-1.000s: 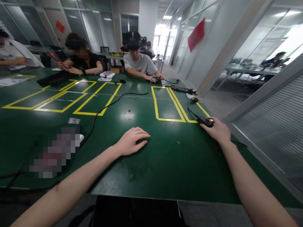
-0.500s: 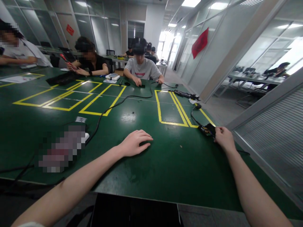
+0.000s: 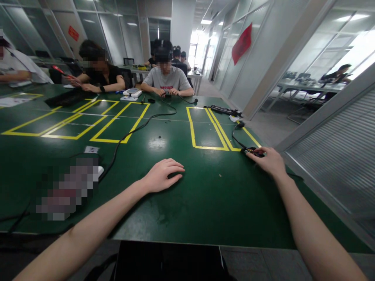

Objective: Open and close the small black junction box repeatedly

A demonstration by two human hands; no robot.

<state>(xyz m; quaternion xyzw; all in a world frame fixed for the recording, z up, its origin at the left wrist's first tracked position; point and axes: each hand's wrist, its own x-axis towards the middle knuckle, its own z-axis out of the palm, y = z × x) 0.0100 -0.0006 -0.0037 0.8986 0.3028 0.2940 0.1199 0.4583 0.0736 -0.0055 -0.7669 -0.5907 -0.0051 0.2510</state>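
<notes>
My left hand [image 3: 166, 174] rests palm down on the green table [image 3: 187, 210], fingers stretched out, holding nothing. Over at the table's right side, my right hand [image 3: 271, 160] grips a small black device [image 3: 252, 150] with what look like coloured wires on it; the thumb and fingers partly hide it. A black cable [image 3: 234, 136] runs from the device to a round black end [image 3: 240, 124].
Yellow tape outlines [image 3: 209, 148] mark the table. A black folded stand [image 3: 224, 111] lies beyond the device. To the left are a blurred-out object [image 3: 66, 189], a numbered tag [image 3: 91, 149] and a long cable [image 3: 118, 146]. Across the table sit several people [image 3: 168, 80].
My right hand has shifted from pinching the device's right edge to reaching over it, thumb to the left. My left hand stays put. The person opposite has drawn both hands together.
</notes>
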